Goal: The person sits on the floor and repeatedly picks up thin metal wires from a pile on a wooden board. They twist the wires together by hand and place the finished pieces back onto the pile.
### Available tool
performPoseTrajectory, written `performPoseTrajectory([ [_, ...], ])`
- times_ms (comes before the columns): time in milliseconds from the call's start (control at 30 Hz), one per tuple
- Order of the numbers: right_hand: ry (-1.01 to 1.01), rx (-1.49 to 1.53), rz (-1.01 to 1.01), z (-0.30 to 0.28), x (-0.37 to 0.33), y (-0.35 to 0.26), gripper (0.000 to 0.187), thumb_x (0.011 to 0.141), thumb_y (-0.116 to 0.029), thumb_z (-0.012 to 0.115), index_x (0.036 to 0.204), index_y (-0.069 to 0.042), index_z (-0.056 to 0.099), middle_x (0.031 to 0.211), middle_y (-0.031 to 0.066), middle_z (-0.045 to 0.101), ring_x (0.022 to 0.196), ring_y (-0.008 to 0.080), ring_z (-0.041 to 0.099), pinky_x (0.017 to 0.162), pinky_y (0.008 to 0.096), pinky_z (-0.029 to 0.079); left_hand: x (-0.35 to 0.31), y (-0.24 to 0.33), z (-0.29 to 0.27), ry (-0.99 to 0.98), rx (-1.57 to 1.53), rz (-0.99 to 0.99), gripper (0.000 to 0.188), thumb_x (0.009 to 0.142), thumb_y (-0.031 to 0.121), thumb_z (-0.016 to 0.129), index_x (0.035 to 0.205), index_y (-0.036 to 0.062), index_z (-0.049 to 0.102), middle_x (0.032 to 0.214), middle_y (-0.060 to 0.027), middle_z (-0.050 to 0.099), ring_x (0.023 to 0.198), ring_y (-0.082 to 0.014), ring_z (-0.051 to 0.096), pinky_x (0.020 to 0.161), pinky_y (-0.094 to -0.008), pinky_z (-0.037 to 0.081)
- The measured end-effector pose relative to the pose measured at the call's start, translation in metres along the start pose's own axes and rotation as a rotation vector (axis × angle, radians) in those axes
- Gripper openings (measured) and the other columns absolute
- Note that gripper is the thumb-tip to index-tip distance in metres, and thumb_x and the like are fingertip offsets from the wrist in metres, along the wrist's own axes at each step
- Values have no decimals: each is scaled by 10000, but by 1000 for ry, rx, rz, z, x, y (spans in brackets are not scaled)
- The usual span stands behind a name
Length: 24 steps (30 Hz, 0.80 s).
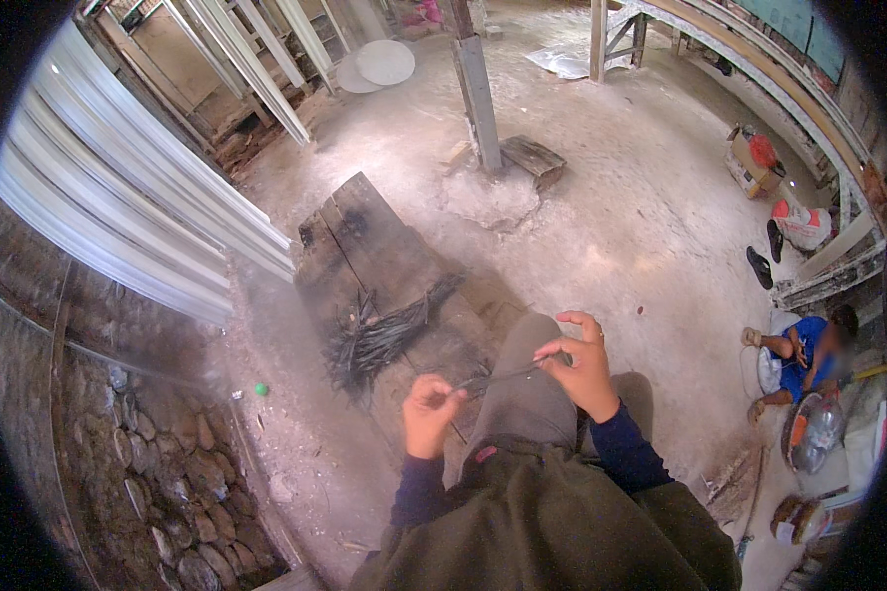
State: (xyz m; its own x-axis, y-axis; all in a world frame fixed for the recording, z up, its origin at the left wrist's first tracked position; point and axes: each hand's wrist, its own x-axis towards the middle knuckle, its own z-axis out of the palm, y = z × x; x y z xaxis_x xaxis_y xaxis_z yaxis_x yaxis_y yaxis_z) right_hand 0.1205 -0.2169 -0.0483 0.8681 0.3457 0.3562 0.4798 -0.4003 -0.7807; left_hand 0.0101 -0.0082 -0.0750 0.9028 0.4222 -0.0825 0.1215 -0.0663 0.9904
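Note:
A thin dark strip (508, 375) stretches between my two hands, above my thigh. My left hand (430, 414) pinches its left end between thumb and fingers. With thumb and forefinger, my right hand (579, 364) grips the other end, the remaining fingers raised and curled. Just beyond my left hand, a bundle of dark, thin strips (389, 333) lies on a low wooden board (350, 246). Some strips stick out loosely from the bundle. What the strips are made of cannot be made out.
Long pale corrugated sheets (138, 167) lean at the left above a stony strip (187, 483). A post (478, 108) stands ahead beside a wooden block (534, 161). On the right, a person in blue (808, 345) sits near black sandals (759, 266) and a cardboard box (754, 165).

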Motion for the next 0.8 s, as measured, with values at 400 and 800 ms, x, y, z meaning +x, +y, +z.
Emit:
performPoseTrajectory([
  [400,-974,921,237,-1,-9,-57,129,714,-113,663,797,-20,629,953,67,547,941,168,482,816,264,357,15,13,6,121,-89,-80,40,756,-3,566,793,10,560,788,-46,593,738,-112,551,686,-231,425],
  [800,-66,146,18,9,-4,-19,97,635,-32,651,715,-41,596,671,50,528,604,144,487,621,273,371,-18,24,21,-753,-120,145,76,688,-41,589,746,6,576,794,-38,501,780,-133,493,679,-255,395],
])
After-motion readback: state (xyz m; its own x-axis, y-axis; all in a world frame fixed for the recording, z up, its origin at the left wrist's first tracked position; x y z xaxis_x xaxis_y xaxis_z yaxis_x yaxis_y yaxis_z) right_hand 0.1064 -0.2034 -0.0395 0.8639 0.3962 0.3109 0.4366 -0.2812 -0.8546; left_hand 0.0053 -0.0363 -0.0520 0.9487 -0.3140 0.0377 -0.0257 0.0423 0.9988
